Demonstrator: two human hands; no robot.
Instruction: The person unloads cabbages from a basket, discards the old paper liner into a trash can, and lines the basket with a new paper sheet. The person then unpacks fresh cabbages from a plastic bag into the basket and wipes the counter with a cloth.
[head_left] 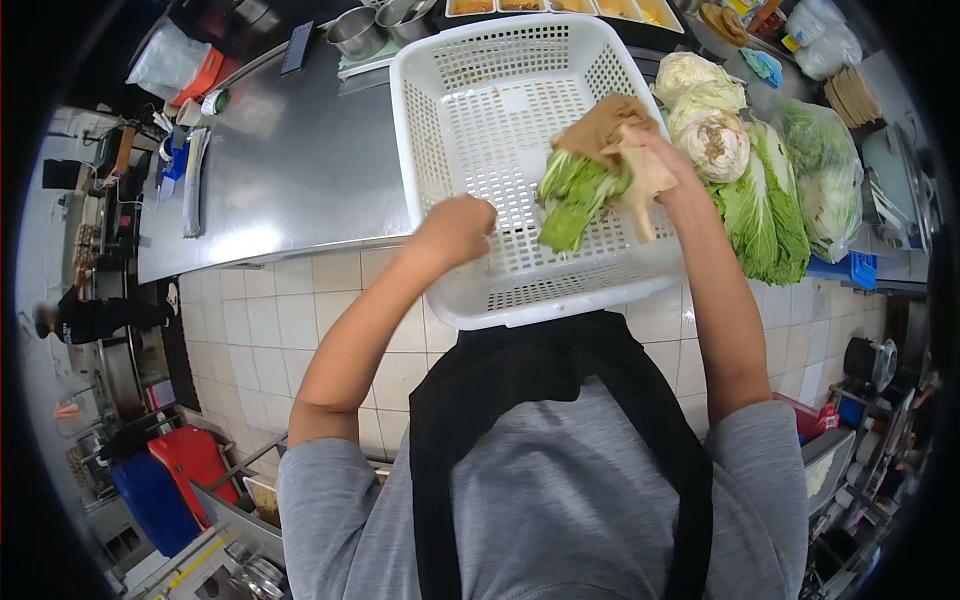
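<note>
Gripping a crumpled brown sheet (612,128), that's the right hand (660,160) at work, over the right side of the white basket (420,150)! The leafy greens (580,195) are right there under the sheet, bright and a bit blurred, and whether they touch the basket's bottom I can't tell. Over to the left hand (458,228): fingers curled into a loose fist, above the basket's near-left side, with nothing visible in them. The basket sits on the metal desk (290,150), its near end out past the edge, above the tiled floor (400,370). And just right of it, what a line-up: pale round heads (712,140), a long leafy cabbage (765,215), then a clear bag (825,180) of greens beside that.
</note>
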